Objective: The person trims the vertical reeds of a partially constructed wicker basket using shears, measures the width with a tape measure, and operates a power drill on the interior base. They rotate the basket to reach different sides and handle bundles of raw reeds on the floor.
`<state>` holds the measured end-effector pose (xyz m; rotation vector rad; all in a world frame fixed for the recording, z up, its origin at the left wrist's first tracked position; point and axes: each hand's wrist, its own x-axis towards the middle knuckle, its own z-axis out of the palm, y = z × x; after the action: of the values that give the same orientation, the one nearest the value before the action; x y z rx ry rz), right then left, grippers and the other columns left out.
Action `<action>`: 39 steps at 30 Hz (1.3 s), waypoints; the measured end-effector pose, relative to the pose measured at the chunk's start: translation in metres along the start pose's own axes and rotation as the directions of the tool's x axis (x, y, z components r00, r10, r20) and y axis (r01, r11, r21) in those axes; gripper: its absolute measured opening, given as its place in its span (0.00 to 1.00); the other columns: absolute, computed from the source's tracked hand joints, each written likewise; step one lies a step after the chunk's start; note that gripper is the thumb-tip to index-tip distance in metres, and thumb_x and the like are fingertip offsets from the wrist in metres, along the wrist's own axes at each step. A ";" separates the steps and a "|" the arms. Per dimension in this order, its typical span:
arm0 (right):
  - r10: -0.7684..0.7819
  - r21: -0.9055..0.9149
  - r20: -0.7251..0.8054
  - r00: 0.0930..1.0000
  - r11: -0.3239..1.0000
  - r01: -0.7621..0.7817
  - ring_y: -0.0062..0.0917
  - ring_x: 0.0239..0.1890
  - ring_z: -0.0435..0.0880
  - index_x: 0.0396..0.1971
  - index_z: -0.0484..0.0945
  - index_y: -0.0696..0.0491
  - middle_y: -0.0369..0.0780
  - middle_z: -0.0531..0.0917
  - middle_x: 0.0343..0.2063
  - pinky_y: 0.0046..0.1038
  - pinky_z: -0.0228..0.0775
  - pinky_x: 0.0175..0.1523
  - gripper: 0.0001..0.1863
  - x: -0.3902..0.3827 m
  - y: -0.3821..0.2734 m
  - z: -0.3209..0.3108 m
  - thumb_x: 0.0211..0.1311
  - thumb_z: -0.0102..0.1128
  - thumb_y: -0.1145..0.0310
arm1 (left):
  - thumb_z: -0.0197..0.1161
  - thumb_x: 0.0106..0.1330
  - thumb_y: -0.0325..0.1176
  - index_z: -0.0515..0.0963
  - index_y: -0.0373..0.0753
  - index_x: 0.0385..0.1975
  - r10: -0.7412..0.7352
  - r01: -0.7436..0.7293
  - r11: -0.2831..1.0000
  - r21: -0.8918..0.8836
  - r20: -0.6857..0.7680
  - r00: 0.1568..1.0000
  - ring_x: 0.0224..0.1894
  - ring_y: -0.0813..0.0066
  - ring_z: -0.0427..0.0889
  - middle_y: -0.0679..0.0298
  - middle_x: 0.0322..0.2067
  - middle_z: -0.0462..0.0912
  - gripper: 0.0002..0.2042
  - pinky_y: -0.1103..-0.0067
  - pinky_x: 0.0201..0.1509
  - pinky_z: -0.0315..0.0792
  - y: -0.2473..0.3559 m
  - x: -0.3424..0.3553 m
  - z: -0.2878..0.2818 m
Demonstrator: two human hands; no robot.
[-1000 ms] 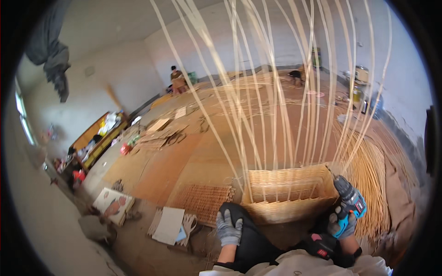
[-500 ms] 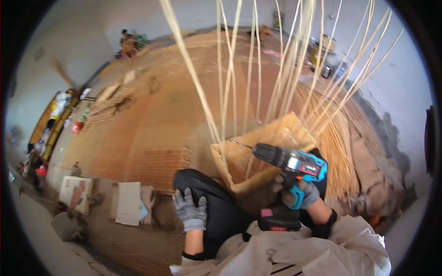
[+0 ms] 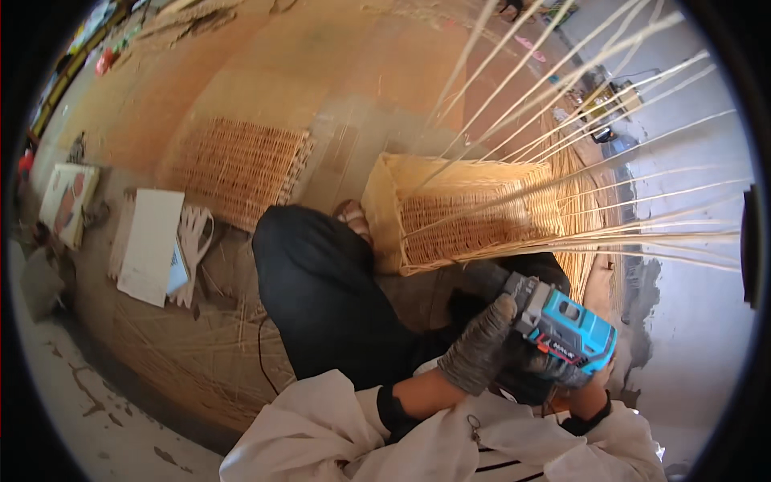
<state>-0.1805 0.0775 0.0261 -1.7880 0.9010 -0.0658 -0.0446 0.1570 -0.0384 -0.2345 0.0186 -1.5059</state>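
A blue and black cordless drill point(image 3: 577, 325) is held low over my lap, its dark chuck end toward the basket. My right hand point(image 3: 567, 373), in a grey glove, is closed around its handle, which is mostly hidden. At the front part of the drill, my gloved left hand point(image 3: 475, 347) grips with its thumb up against the body; its other fingers are partly hidden. Just beyond stands a rectangular wicker basket point(image 3: 384, 210), woven partway, with long pale rods point(image 3: 658, 189) fanning out from it to the upper right. The drill bit is not visible.
A flat woven panel point(image 3: 237, 165) lies on the floor left of the basket. Nearer left are a pale board point(image 3: 152, 245) and a wide flat packet point(image 3: 67, 205). A bundle of loose rods point(image 3: 580, 277) lies right of the basket, by the wall. My sandalled foot point(image 3: 353, 221) touches the basket's side.
My left hand has left my knee and come onto the drill. The drill has moved down and right, away from the basket rim. The basket and its rods appear turned rightward, and the view has shifted.
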 end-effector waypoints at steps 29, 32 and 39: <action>0.594 0.661 0.254 0.763 0.469 -0.586 0.27 0.49 0.68 0.52 0.58 0.58 0.43 0.66 0.50 0.26 0.61 0.54 0.20 0.059 0.007 0.042 0.58 0.42 0.76 | 0.53 0.55 0.48 0.68 0.43 0.39 -0.174 -0.098 0.759 -0.644 -0.346 0.922 0.42 0.69 0.70 0.63 0.37 0.72 0.18 0.71 0.49 0.66 0.046 -0.004 -0.067; 0.589 0.690 0.272 0.761 0.431 -0.581 0.27 0.49 0.68 0.52 0.58 0.58 0.43 0.66 0.50 0.26 0.61 0.54 0.20 0.059 0.008 0.041 0.58 0.42 0.75 | 0.54 0.54 0.50 0.68 0.42 0.38 -0.151 -0.116 0.794 -0.597 -0.377 0.914 0.41 0.68 0.71 0.62 0.36 0.72 0.19 0.71 0.48 0.68 0.047 -0.003 -0.070; 0.776 0.044 0.149 0.612 0.613 -0.789 0.26 0.48 0.69 0.51 0.60 0.58 0.43 0.68 0.48 0.25 0.62 0.53 0.19 0.082 -0.026 0.060 0.57 0.44 0.74 | 0.54 0.53 0.52 0.68 0.40 0.38 -0.149 -0.137 0.823 -0.551 -0.442 0.884 0.41 0.67 0.72 0.60 0.36 0.73 0.22 0.71 0.46 0.69 0.050 -0.004 -0.071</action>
<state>-0.0811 0.0786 -0.0075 -1.1369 1.4998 0.5515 -0.0069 0.1529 -0.1162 -0.3417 0.8794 -1.4999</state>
